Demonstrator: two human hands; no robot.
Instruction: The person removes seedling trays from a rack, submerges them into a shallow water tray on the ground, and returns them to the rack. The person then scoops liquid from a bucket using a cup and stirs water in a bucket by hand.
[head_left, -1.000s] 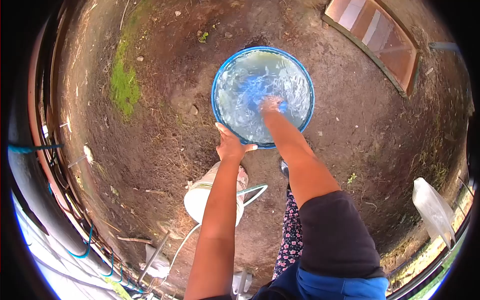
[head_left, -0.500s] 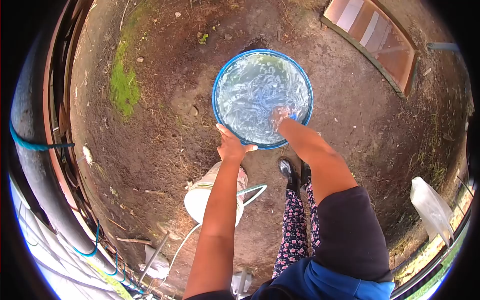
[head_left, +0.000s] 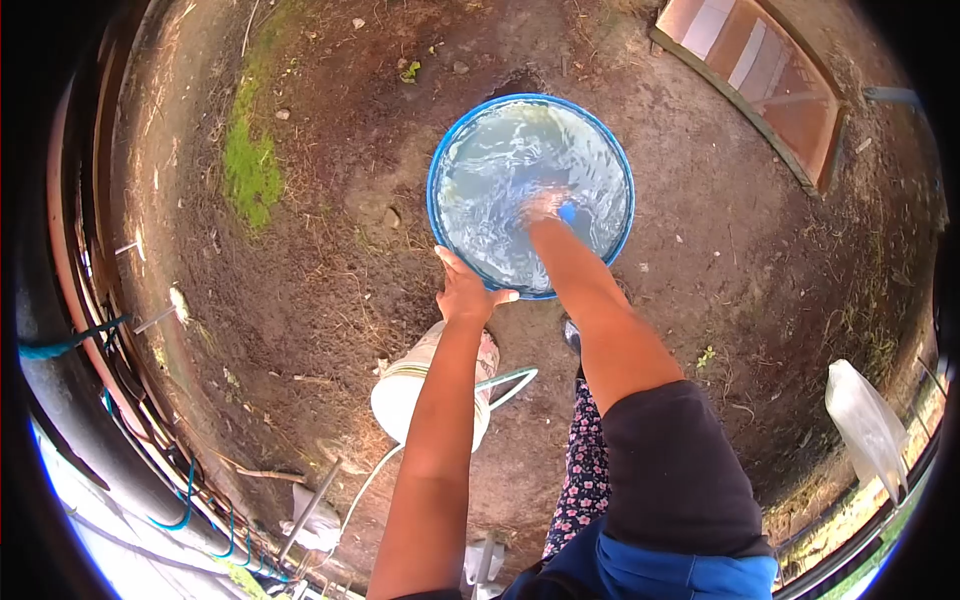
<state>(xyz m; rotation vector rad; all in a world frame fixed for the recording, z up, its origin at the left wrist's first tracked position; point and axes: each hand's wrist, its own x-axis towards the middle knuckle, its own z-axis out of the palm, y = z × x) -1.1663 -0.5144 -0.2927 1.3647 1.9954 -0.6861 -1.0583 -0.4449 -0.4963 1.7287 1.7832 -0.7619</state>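
Observation:
A round blue barrel (head_left: 632,205), full of rippling water (head_left: 485,165), stands in front of me. My left hand (head_left: 465,293) grips its near rim, with the fingers on the left side and the thumb stretched along the edge to the right. My right hand (head_left: 545,205) is under the water near the middle, its fingers blurred by ripples. A small bright blue thing (head_left: 567,212) shows right beside it, and I cannot tell whether the hand holds it. The right forearm passes over the near rim.
A bucket (head_left: 400,405) with a pale hose (head_left: 515,378) stands below my left forearm. A framed panel (head_left: 755,75) lies at the upper right. A clear plastic bag (head_left: 862,425) hangs at the right. Dark pipes (head_left: 70,400) run along the left, over bare soil (head_left: 330,260).
My right hand has moved left and slightly farther out in the water, and the small blue thing has shifted with it. My left hand keeps its place on the rim.

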